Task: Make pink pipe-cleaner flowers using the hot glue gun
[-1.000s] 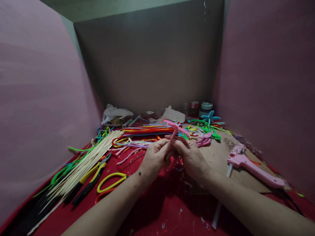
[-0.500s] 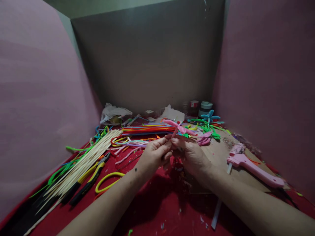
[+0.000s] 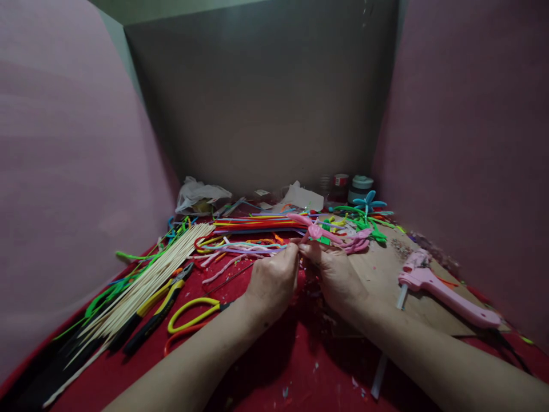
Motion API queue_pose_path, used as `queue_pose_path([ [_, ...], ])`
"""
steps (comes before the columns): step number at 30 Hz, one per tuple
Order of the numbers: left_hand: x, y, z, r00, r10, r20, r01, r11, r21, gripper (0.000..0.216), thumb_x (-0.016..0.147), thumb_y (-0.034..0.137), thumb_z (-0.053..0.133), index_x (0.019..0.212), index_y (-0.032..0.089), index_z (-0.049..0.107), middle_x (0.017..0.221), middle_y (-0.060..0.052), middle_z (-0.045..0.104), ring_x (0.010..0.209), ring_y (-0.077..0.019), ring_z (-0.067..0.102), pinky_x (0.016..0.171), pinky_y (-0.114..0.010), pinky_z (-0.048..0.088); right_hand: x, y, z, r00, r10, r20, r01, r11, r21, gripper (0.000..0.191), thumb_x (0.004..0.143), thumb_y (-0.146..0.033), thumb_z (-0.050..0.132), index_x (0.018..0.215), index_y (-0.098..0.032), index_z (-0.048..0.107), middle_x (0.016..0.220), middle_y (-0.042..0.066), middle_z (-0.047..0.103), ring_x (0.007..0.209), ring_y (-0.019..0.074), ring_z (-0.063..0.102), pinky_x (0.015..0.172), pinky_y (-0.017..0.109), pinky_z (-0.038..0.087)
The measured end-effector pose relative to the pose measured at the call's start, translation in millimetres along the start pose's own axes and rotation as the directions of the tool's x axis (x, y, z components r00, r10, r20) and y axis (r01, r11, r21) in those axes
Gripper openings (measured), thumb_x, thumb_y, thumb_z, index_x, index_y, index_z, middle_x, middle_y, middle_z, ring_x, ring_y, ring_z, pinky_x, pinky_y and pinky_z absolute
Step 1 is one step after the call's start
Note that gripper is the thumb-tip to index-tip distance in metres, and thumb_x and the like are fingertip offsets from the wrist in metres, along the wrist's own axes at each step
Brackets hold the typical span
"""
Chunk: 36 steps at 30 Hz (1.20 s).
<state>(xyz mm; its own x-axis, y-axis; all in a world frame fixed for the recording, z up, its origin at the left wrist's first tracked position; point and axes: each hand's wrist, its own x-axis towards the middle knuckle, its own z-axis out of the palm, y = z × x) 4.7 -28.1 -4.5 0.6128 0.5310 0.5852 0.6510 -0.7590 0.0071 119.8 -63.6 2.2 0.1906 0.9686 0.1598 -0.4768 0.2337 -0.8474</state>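
A pink pipe-cleaner flower (image 3: 315,232) with long looped petals rises just above my fingertips, over the middle of the table. My left hand (image 3: 274,280) is closed, its thumb and fingers pinching the stem below the petals. Close against it, my right hand (image 3: 337,272) also pinches the stem, its fingers curled. The lower stem is hidden inside the hands. Behind the flower, more pink petal loops (image 3: 358,242) lie on the cardboard. Left of my left hand are pale pipe cleaners (image 3: 240,250) and scissors (image 3: 195,315) with yellow and red handles.
Wooden sticks (image 3: 146,286) and yellow-black pliers (image 3: 160,306) lie on the left. A pink glue gun (image 3: 446,292) rests on cardboard (image 3: 381,274) at the right. Farther back are a pipe-cleaner bundle (image 3: 257,224), a blue flower (image 3: 368,203), a plastic bag (image 3: 199,194) and a lidded jar (image 3: 361,187).
My left hand has turned over, its back now facing up and its wrist moved right, showing more of the scissors. The pink flower has tilted, with its centre now facing me.
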Motion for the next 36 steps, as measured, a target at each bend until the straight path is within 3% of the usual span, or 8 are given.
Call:
queue_pose_path([
  [6, 5, -1, -5, 0.982, -0.184, 0.047, 0.187, 0.901, -0.392, 0.020, 0.088, 0.019, 0.037, 0.080, 0.016, 0.055, 0.063, 0.000, 0.055, 0.054, -0.0107, 0.048, 0.055, -0.022, 0.033, 4, 3, -6, 0.999, -0.008, 0.041, 0.009, 0.999, -0.035, 0.019, 0.065, -0.035, 0.071, 0.067, -0.017, 0.065, 0.055, -0.004, 0.050, 0.047, 0.0077, 0.034, 0.046, 0.024, 0.024],
  [9, 10, 2, -11, 0.958, -0.261, 0.123, 0.277, 0.715, -0.642, 0.019, 0.087, 0.023, 0.041, 0.078, 0.017, 0.056, 0.064, 0.002, 0.053, 0.057, -0.0088, 0.045, 0.056, -0.020, 0.035, 5, 4, -10, 0.997, -0.033, 0.072, 0.042, 0.992, -0.119, 0.020, 0.070, -0.037, 0.068, 0.074, -0.017, 0.066, 0.054, -0.005, 0.046, 0.047, 0.0067, 0.031, 0.047, 0.024, 0.023],
  [13, 15, 8, -19, 0.908, -0.302, 0.291, 0.389, 0.347, -0.853, 0.020, 0.085, 0.030, 0.046, 0.073, 0.016, 0.055, 0.054, 0.006, 0.044, 0.043, -0.0048, 0.034, 0.045, -0.018, 0.030, 4, -1, -11, 0.990, -0.065, 0.127, 0.091, 0.973, -0.214, 0.022, 0.076, -0.037, 0.062, 0.083, -0.017, 0.069, 0.059, -0.003, 0.049, 0.053, 0.0085, 0.039, 0.051, 0.023, 0.030],
  [16, 16, 9, -23, 0.869, -0.281, 0.407, 0.451, 0.115, -0.885, 0.023, 0.082, 0.036, 0.051, 0.073, 0.016, 0.054, 0.047, 0.008, 0.036, 0.035, -0.0034, 0.027, 0.036, -0.018, 0.023, 5, -2, -10, 0.989, -0.049, 0.137, 0.076, 0.976, -0.202, 0.022, 0.076, -0.035, 0.062, 0.083, -0.017, 0.070, 0.058, -0.002, 0.051, 0.054, 0.0094, 0.041, 0.052, 0.024, 0.033],
  [26, 16, 5, -26, 0.830, -0.142, 0.540, 0.466, -0.357, -0.809, 0.013, 0.080, 0.028, 0.057, 0.087, 0.016, 0.054, 0.043, 0.011, 0.031, 0.030, -0.0014, 0.019, 0.032, -0.014, 0.031, 12, 5, -13, 0.974, 0.086, 0.210, -0.111, 0.987, 0.112, 0.020, 0.070, -0.031, 0.070, 0.085, -0.018, 0.067, 0.064, -0.002, 0.058, 0.053, 0.0089, 0.048, 0.051, 0.022, 0.039],
  [31, 15, 2, -25, 0.834, -0.039, 0.550, 0.480, -0.437, -0.760, 0.011, 0.082, 0.026, 0.055, 0.084, 0.015, 0.054, 0.043, 0.012, 0.029, 0.030, -0.0006, 0.014, 0.032, -0.013, 0.031, 13, 1, -11, 0.955, 0.095, 0.281, -0.159, 0.963, 0.217, 0.011, 0.069, -0.025, 0.071, 0.073, -0.017, 0.066, 0.061, -0.003, 0.057, 0.055, 0.0080, 0.049, 0.055, 0.022, 0.039],
  [34, 15, 1, -25, 0.845, -0.015, 0.535, 0.488, -0.387, -0.782, 0.013, 0.084, 0.028, 0.053, 0.091, 0.017, 0.053, 0.043, 0.012, 0.030, 0.030, -0.0013, 0.016, 0.033, -0.014, 0.030, 13, -1, -12, 0.963, 0.087, 0.255, -0.140, 0.970, 0.197, 0.010, 0.068, -0.024, 0.072, 0.073, -0.018, 0.066, 0.061, -0.003, 0.058, 0.053, 0.0080, 0.047, 0.052, 0.022, 0.036],
  [36, 15, 1, -27, 0.846, -0.036, 0.531, 0.501, -0.286, -0.817, 0.015, 0.085, 0.030, 0.051, 0.091, 0.017, 0.053, 0.043, 0.011, 0.031, 0.031, -0.0023, 0.020, 0.035, -0.015, 0.030, 12, -1, -12, 0.975, 0.070, 0.212, -0.110, 0.977, 0.183, 0.012, 0.066, -0.022, 0.073, 0.077, -0.018, 0.068, 0.064, -0.003, 0.060, 0.053, 0.0082, 0.047, 0.050, 0.022, 0.034],
])
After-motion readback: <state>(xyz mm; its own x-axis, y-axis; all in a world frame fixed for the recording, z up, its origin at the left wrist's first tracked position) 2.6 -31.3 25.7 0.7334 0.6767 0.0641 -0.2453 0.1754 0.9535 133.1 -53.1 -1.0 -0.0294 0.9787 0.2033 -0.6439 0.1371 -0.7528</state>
